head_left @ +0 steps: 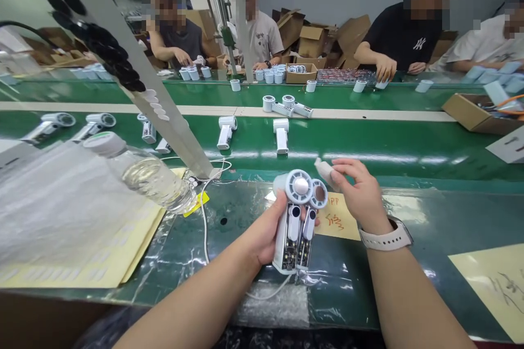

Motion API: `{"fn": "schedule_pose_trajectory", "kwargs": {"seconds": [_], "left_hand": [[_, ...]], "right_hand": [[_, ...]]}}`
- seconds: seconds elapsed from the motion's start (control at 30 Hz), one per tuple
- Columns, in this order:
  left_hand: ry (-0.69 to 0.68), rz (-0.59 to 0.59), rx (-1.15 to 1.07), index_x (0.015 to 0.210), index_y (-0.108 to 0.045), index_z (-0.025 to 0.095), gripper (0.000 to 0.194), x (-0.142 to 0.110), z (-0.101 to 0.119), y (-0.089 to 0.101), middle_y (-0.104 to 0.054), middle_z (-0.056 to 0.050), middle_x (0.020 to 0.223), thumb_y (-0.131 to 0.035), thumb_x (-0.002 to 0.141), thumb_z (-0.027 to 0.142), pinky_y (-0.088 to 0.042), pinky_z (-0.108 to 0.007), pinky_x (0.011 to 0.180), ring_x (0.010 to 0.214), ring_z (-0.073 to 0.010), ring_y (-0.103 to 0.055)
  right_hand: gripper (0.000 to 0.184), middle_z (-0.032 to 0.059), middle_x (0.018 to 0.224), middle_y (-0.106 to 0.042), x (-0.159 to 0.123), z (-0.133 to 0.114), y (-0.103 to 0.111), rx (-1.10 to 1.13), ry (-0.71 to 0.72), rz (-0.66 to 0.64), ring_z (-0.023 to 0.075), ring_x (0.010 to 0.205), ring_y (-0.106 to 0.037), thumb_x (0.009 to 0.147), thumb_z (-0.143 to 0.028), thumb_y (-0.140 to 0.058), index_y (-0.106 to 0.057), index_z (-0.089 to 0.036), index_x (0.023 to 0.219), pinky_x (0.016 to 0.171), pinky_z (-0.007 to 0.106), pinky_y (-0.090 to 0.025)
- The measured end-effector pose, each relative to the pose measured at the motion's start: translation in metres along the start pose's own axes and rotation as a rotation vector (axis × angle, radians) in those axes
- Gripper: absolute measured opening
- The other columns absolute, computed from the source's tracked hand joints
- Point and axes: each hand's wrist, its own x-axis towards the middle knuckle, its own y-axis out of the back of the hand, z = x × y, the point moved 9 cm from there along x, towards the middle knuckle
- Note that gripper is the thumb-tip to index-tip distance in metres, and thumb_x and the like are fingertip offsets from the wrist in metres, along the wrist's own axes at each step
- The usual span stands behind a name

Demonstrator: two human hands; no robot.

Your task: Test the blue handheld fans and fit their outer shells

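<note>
In front of me, my left hand [268, 232] grips two small handheld fans side by side. The nearer handheld fan [285, 240] is light blue and white, with a silver disc at the centre of its round head. Its open handle shows a circuit board. The second handheld fan [306, 237] sits just to its right, with a brownish disc and a similarly bare handle. My right hand [360, 191] is closed on a crumpled white wad [326, 171], perhaps cloth or tissue, held above the bench beside the fan heads.
A plastic bottle [151, 177] stands on papers [82, 234] at left, near a slanted metal post [167, 120] bearing black discs. More fans [281, 136] lie on the green belt [347, 144]. Co-workers [403, 38] sit opposite. A carton [475, 114] is at right.
</note>
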Motion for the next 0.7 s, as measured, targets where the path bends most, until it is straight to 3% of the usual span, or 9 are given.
{"fn": "schedule_pose_trajectory", "kwargs": {"seconds": [0.13, 0.27, 0.4, 0.5, 0.6, 0.7], "left_hand": [[0.155, 0.006, 0.058, 0.073, -0.065, 0.012, 0.062, 0.001, -0.020, 0.005, -0.068, -0.008, 0.077, -0.067, 0.071, 0.074, -0.053, -0.027, 0.070, 0.080, -0.0204, -0.070], [0.265, -0.107, 0.110, 0.070, -0.063, 0.012, 0.067, -0.004, -0.034, -0.003, -0.067, -0.009, 0.080, -0.060, 0.073, 0.079, -0.053, -0.028, 0.067, 0.082, -0.0211, -0.068], [0.294, -0.188, 0.130, 0.071, -0.063, 0.011, 0.070, -0.008, -0.039, -0.007, -0.067, -0.011, 0.084, -0.056, 0.074, 0.080, -0.053, -0.029, 0.071, 0.085, -0.0219, -0.068], [0.283, -0.216, 0.116, 0.074, -0.063, 0.011, 0.069, -0.007, -0.038, -0.009, -0.067, -0.011, 0.086, -0.055, 0.077, 0.079, -0.053, -0.031, 0.072, 0.086, -0.0225, -0.068], [0.296, -0.218, 0.106, 0.073, -0.062, 0.011, 0.069, -0.007, -0.038, -0.009, -0.067, -0.012, 0.088, -0.053, 0.077, 0.079, -0.053, -0.031, 0.072, 0.085, -0.0224, -0.069], [0.314, -0.179, 0.114, 0.072, -0.062, 0.011, 0.070, -0.007, -0.038, -0.006, -0.066, -0.011, 0.085, -0.055, 0.075, 0.080, -0.054, -0.031, 0.071, 0.083, -0.0226, -0.069]], "right_hand": [[0.013, 0.0068, 0.125, -0.062, -0.012, -0.027, -0.020, 0.548, 0.067, -0.330, 0.0259, 0.115, -0.060, 0.089, -0.036, -0.067, -0.067, -0.025, 0.081, 0.100, 0.046, -0.046], [0.013, 0.0051, 0.120, -0.064, -0.020, -0.040, -0.025, 0.820, 0.077, -0.529, 0.0228, 0.105, -0.063, 0.087, -0.038, -0.073, -0.072, -0.026, 0.080, 0.094, 0.042, -0.050], [0.008, 0.0048, 0.124, -0.066, -0.025, -0.051, -0.026, 0.942, 0.150, -0.674, 0.0238, 0.114, -0.062, 0.084, -0.038, -0.077, -0.080, -0.030, 0.085, 0.102, 0.044, -0.047], [0.007, 0.0053, 0.128, -0.066, -0.029, -0.052, -0.032, 0.962, 0.146, -0.776, 0.0240, 0.113, -0.064, 0.084, -0.035, -0.078, -0.081, -0.030, 0.088, 0.098, 0.043, -0.050], [0.005, 0.0060, 0.124, -0.068, -0.029, -0.049, -0.035, 0.957, 0.110, -0.771, 0.0229, 0.107, -0.066, 0.084, -0.031, -0.078, -0.080, -0.028, 0.087, 0.093, 0.041, -0.053], [0.028, 0.0053, 0.122, -0.070, -0.028, -0.043, -0.038, 0.983, 0.005, -0.738, 0.0229, 0.111, -0.065, 0.080, -0.029, -0.082, -0.072, -0.030, 0.106, 0.092, 0.040, -0.054]]}}
